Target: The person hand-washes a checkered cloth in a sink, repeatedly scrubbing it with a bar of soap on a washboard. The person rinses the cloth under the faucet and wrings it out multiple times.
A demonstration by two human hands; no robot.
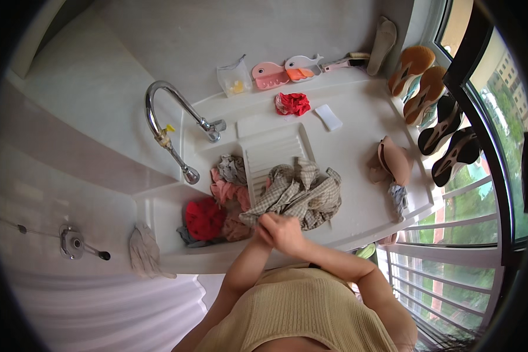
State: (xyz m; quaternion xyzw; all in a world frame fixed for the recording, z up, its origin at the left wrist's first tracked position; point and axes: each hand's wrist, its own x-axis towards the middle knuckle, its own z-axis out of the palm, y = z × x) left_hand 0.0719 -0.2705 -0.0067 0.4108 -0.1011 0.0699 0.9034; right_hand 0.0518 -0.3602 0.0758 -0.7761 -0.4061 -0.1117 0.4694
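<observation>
My left hand (265, 233) and my right hand (286, 233) come together at the near edge of a white laundry sink, right beside a grey-and-white checked garment (310, 198). The garment lies bunched over the ribbed washboard (275, 145) and the counter. Its left corner reaches my fingers, which look closed on it. The hands overlap, so part of the left one is hidden. In the basin left of the washboard lie a red cloth (205, 218), pink cloths (228, 189) and a grey cloth (232, 169).
A chrome faucet (176, 94) arches over the basin. At the back are a red cloth (293, 104), a white bar (328, 117) and whale-shaped soap dishes (270, 75). A beige bra (395, 163) lies right; shoes (455, 154) stand along the window. A cloth (145, 253) hangs over the left rim.
</observation>
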